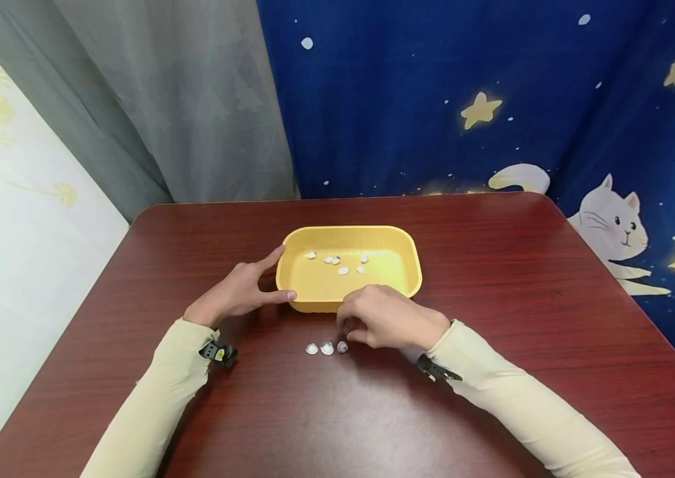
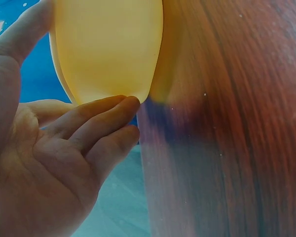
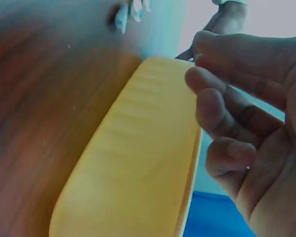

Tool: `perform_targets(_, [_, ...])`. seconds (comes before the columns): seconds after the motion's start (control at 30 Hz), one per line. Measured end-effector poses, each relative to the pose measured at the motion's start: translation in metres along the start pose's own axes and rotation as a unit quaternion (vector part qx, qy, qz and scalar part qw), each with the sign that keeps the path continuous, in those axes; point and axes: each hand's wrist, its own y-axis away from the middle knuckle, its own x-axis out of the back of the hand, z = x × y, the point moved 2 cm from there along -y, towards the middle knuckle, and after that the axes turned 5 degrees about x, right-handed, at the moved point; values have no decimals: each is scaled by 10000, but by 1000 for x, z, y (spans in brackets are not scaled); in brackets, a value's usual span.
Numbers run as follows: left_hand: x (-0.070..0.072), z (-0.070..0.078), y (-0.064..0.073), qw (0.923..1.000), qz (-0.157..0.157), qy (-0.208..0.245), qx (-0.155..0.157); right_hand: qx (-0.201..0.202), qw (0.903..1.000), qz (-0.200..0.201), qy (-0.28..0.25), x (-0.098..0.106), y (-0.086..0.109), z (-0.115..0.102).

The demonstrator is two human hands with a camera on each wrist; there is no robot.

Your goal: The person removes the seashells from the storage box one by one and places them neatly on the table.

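Note:
A yellow plastic basin (image 1: 348,305) holds several small whitish shells (image 1: 343,271). My left hand (image 1: 240,285) spans the basin's left end, its thumb and fingers stretched out and touching the rim and side. Close against the basin's near side, my right hand (image 1: 388,317) hovers low with loosely bent fingers; no object shows between them in the right wrist view. Three shells lie in a short row on the table: a left shell (image 1: 311,348), a middle shell (image 1: 327,348) and a darker right shell (image 1: 342,347), just by my right fingertips.
The dark red wooden table (image 1: 493,265) extends around the basin on all sides. Behind its far edge hang a grey curtain (image 1: 194,99) and a blue curtain (image 1: 397,119) with stars and a cat.

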Motion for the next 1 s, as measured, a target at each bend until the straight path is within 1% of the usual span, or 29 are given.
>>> perform_targets(0.1, [0,-1,0,10000,-27,19,50,91,9997,210,-76,6,-1,5])
perform_targets(0.23, [0,-2,0,10000,-37,32,54,142,9979,595,-223,11,-4,15])
perform_targets(0.33, [0,-2,1,10000,-57,58,58,106,9961,825,-281,13,-6,24])
perform_targets(0.4, [0,-2,1,9999,-64,67,56,23,9957,877,-284,14,-6,31])
perform_targets(0.67, [-1,-1,1,10000,-70,63,1,-578,9947,780,-328,12,-5,59])
perform_targets(0.8, [0,0,2,9999,-74,69,6,-842,9941,637,-233,11,-5,73])
perform_targets(1.0, [-1,0,2,9999,-81,80,0,-1118,9928,393,-148,9,-9,91])
